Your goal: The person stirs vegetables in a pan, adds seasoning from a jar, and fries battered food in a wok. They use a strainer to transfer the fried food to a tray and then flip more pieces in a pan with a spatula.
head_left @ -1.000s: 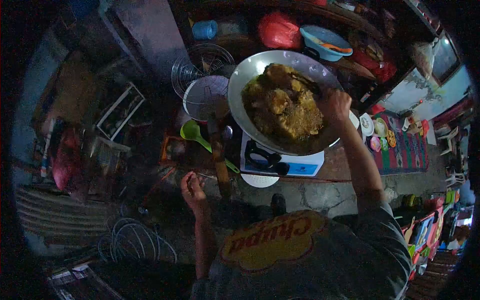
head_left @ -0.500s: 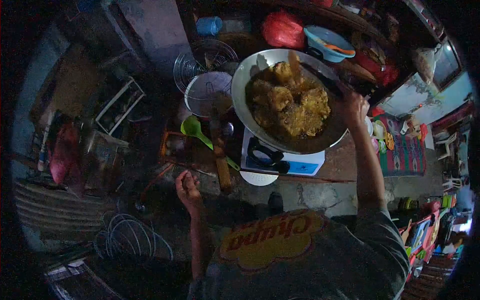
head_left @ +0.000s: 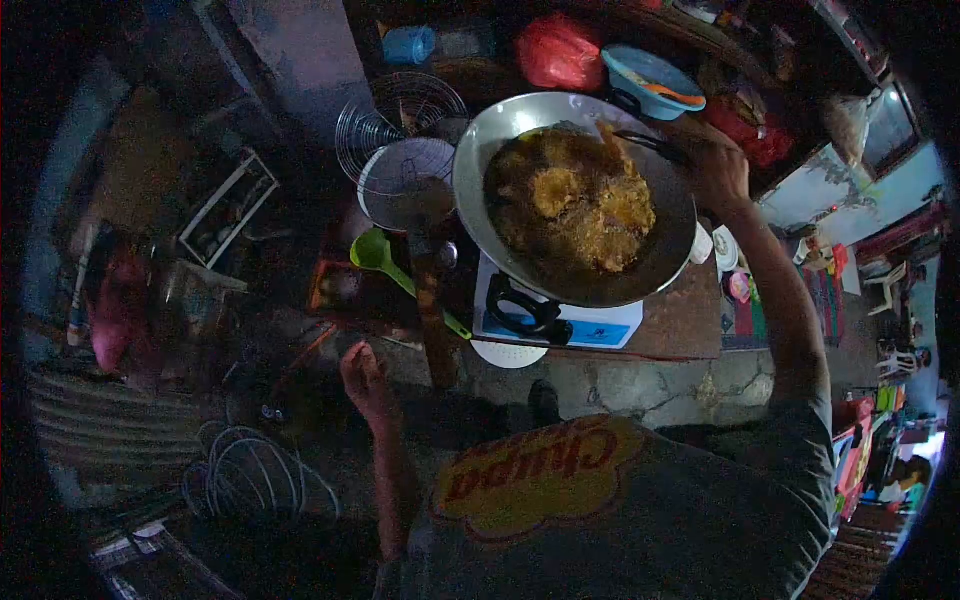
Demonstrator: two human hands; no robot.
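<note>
In the head view a large metal wok (head_left: 477, 215) holds browned, battered pieces of food (head_left: 625, 215) in dark bubbling oil. My right hand (head_left: 718, 170) is at the wok's upper right, closed on a black-handled spatula (head_left: 655, 146); its brown end reaches over the food and is partly hidden. My left hand (head_left: 365, 375) hangs low in front of the counter, fingers loosely curled, with nothing visible in it. Nearest to it are a long wooden handle (head_left: 436, 345) and a green ladle (head_left: 385, 258). Under the wok sits a white and blue stove (head_left: 600, 325).
Left of the wok are a wire strainer (head_left: 350, 130) and a pale round pot (head_left: 370, 205). Behind it stand a red plastic bag (head_left: 558, 55), a light-blue basin (head_left: 640, 75) and a blue cup (head_left: 408, 45). A white perforated disc (head_left: 510, 354) juts out below the stove.
My right hand has moved up and slightly right, with the spatula now lying flatter. A food piece that stood up near it now lies lower in the oil. The view shifted slightly.
</note>
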